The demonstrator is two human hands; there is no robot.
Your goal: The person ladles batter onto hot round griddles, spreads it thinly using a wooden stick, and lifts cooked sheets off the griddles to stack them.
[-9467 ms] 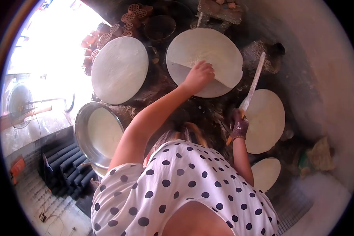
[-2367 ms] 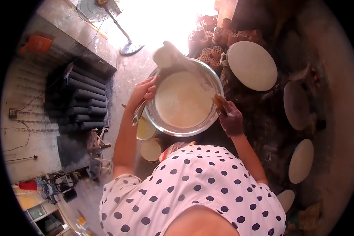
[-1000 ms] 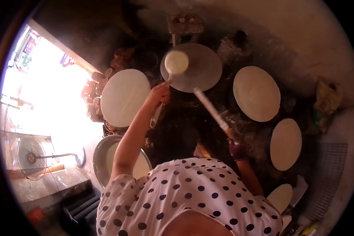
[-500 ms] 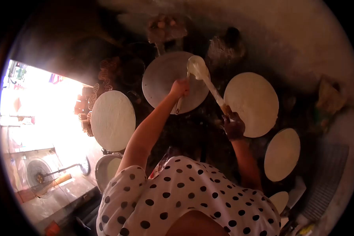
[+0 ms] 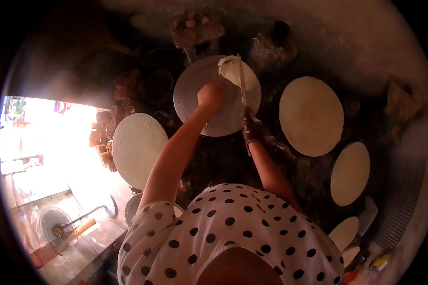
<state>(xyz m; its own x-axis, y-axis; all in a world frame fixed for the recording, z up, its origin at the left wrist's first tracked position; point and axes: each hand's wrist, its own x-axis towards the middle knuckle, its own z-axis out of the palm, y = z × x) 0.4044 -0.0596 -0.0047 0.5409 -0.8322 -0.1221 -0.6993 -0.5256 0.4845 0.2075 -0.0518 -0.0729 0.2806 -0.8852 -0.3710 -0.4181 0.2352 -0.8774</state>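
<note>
A round grey griddle [image 5: 190, 102] lies in front of me. My left hand [image 5: 210, 96] is a fist over its middle, wrapped round a narrow pale-handled tool, mostly hidden, whose end shows below the wrist. In a dark glove, my right hand [image 5: 252, 127] grips the handle of a batter-coated ladle [image 5: 243, 85] at the griddle's near right edge. The ladle's handle points away from me over the right part of the griddle. Beside it, pale wet batter [image 5: 230, 71] spreads at the far side; how much of it is the ladle's bowl is unclear.
Pale-topped discs stand around me: one at left [image 5: 139, 149], a large one at right [image 5: 311, 116] and a smaller one [image 5: 350, 173] beyond. Perforated briquettes [image 5: 110, 128] are stacked at left. A fan [image 5: 58, 230] stands in the bright area. A block-like stand [image 5: 197, 31] is behind the griddle.
My right hand has moved left and away from me, and the ladle handle has swung from slanting to nearly upright in view. Pale batter now shows on the griddle. My left hand has shifted slightly.
</note>
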